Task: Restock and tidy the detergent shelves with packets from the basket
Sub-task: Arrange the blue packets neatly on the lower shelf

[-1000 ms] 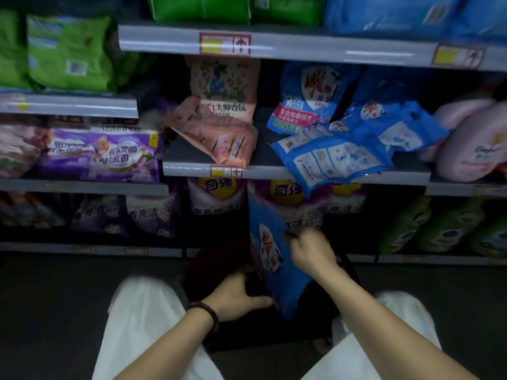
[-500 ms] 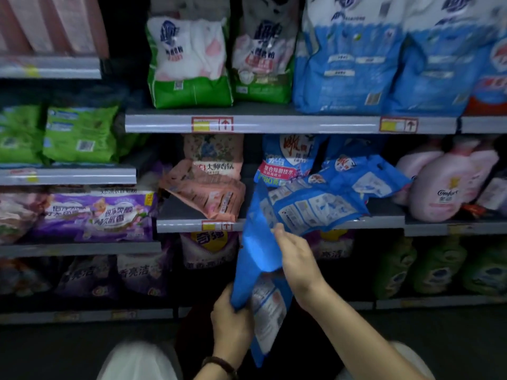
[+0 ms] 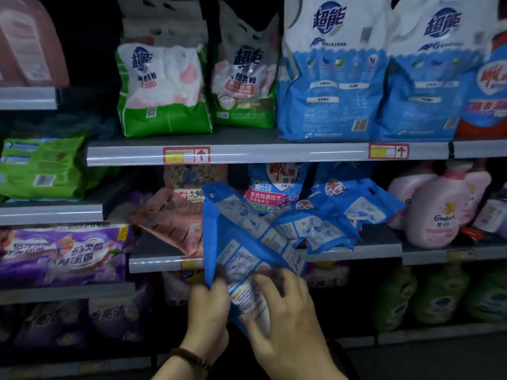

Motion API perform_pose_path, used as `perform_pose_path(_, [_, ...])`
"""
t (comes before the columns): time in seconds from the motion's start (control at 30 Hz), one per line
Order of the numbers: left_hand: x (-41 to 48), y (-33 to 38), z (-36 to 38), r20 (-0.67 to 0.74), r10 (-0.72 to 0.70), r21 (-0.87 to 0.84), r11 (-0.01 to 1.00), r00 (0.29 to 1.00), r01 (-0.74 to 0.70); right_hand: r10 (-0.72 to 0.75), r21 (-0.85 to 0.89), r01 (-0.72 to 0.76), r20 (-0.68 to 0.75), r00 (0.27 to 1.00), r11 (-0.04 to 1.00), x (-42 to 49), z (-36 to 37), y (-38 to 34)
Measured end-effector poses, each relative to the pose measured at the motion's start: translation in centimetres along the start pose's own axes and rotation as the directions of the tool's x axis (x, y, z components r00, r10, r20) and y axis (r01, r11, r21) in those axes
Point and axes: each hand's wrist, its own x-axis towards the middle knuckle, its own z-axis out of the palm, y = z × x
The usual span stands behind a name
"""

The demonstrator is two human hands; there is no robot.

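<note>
The left hand (image 3: 208, 311) grips the lower left edge of a blue packet (image 3: 238, 242). The right hand (image 3: 288, 325) curls over its lower front. The packet stands upright before the middle shelf (image 3: 153, 263), beside loose blue packets (image 3: 323, 231).

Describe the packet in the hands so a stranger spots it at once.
Find the middle shelf, where pink Comfort bottles stand right of a heap of blue packets. At that heap's left end is the blue detergent packet, gripped low by the left hand and right hand. It alone is held before the shelf edge; the rest lie on the shelf.
</note>
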Motion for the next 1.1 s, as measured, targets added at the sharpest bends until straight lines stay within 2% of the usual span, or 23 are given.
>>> perform_pose_path(0.13, [0.0,2.5,0.1,0.02,-0.046,-0.073,0.996,0.999,0.047,-0.073,-0.097,0.063,-0.095,0.993,0.993,1.1,-1.5,-1.5])
perform_pose_path(0.33, [1.1,4.3,3.7,0.094,-0.098,-0.261,0.958,0.991,0.119,-0.077,-0.207,0.063,-0.063,0.995,0.976,4.4,-2.0,-0.3])
perform_pose_path(0.43, [3.8,3.9,6.9,0.126,-0.105,-0.365,0.92,0.987,0.144,-0.075,-0.274,0.046,-0.098,0.992,0.961,7.8,-1.9,1.7])
perform_pose_path(0.5, [6.7,3.8,8.9,0.181,-0.16,-0.353,0.91,0.97,0.216,-0.087,-0.351,0.042,-0.113,0.99,0.936,10.9,-1.2,3.4])
perform_pose_path(0.57, [9.9,3.5,10.9,0.336,-0.222,-0.238,0.92,0.915,0.311,-0.042,-0.404,0.021,-0.044,0.998,0.914,14.0,0.0,5.4])
perform_pose_path(0.63, [13.8,1.4,12.1,0.331,-0.27,-0.076,0.947,0.904,0.311,0.093,-0.396,-0.014,0.181,0.979,0.918,16.1,2.0,8.2])
perform_pose_path(0.7, [16.4,-0.9,12.1,0.304,-0.266,0.117,0.963,0.915,0.241,0.239,-0.374,-0.061,0.451,0.86,0.926,17.1,3.6,10.6])
perform_pose_path(0.73, [17.1,-1.8,11.7,0.3,-0.26,0.202,0.958,0.918,0.205,0.276,-0.38,-0.07,0.523,0.806,0.922,17.3,4.2,11.4])
perform_pose_path(0.87, [11.8,-1.3,8.2,0.375,-0.275,0.376,0.918,0.885,0.126,0.329,-0.373,-0.123,0.56,0.76,0.92,18.1,4.9,12.0])
perform_pose_path(0.97, [9.3,-3.0,5.6,0.421,-0.335,0.537,0.841,0.843,0.066,0.335,-0.352,-0.136,0.601,0.725,0.926,17.3,5.4,12.3])
perform_pose_path(1.03, [8.1,-4.0,3.9,0.452,-0.373,0.602,0.798,0.81,0.032,0.314,-0.343,-0.122,0.589,0.745,0.932,15.9,5.8,12.1])
perform_pose_path(1.1, [7.4,-5.5,2.1,0.492,-0.385,0.645,0.764,0.781,-0.03,0.272,-0.314,-0.122,0.498,0.823,0.942,14.0,6.4,11.1])
